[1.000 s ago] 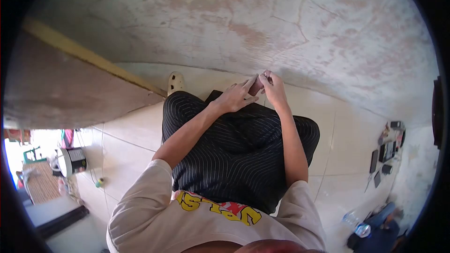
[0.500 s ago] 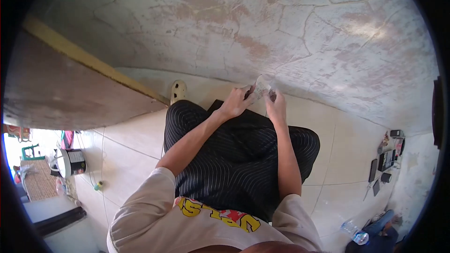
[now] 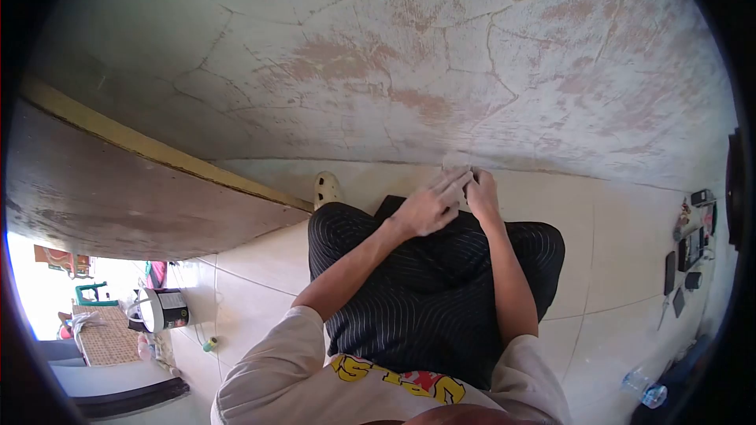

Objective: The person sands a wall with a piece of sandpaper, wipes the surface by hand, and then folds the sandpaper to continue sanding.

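Note:
A small pale sheet, which looks like dusty sandpaper, is in front of the wall's base above my lap. My right hand pinches it with curled fingers. My left hand reaches in from the left, its whitened fingers stretched out across the sheet and close to the right fingertips. Those fingers partly hide the sheet. Ahead stands the grey-white wall, with patchy brown areas and branching crack-like lines.
A yellow-edged brown panel juts out at left, beside a cream clog. A white bucket and a small green-yellow bottle are farther left. Dark tools and boxes lie at right, a plastic bottle below them.
My left fingers have gone from gripping the sheet's edge to lying stretched across it. My right hand still holds it. The view has shifted, so everything sits farther right and lower.

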Demonstrator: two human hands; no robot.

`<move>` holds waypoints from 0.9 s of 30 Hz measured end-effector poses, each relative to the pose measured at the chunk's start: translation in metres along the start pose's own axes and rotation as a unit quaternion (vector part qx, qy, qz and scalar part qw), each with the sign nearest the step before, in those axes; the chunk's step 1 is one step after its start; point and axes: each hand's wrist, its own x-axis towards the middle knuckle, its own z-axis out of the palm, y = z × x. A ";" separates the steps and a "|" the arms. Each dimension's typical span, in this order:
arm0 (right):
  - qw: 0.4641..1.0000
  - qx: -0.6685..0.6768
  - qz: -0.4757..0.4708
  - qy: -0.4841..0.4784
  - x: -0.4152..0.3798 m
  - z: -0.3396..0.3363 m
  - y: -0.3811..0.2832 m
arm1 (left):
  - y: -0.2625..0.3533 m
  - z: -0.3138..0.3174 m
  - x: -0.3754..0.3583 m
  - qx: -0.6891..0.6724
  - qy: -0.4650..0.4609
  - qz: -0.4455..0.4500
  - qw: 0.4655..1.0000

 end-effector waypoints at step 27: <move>0.989 0.109 -0.092 -0.035 -0.013 -0.007 -0.031 | 0.030 -0.154 -0.001 0.189 0.631 -0.115 0.744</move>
